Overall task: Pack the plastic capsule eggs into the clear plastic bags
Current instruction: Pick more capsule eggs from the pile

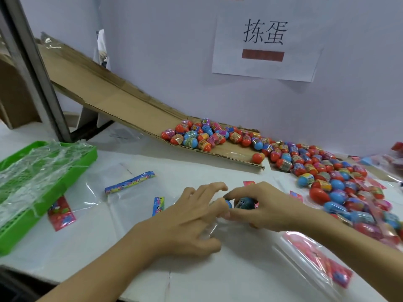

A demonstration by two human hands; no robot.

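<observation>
Over the white table (218, 280), the right hand (268, 210) grips a glossy blue capsule egg (244, 202); the left hand (192, 219) pinches crinkly clear bag film (212, 228) beside it. Rounded eggs (340, 182) lie heaped right, below a cardboard ramp (122, 105)

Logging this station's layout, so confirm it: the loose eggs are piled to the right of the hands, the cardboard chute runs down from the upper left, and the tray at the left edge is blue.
One detail is off: the tray at the left edge is green, not blue, as the head view shows. The eggs do lie to the right of the hands, and the cardboard chute does run down from the upper left.
</observation>
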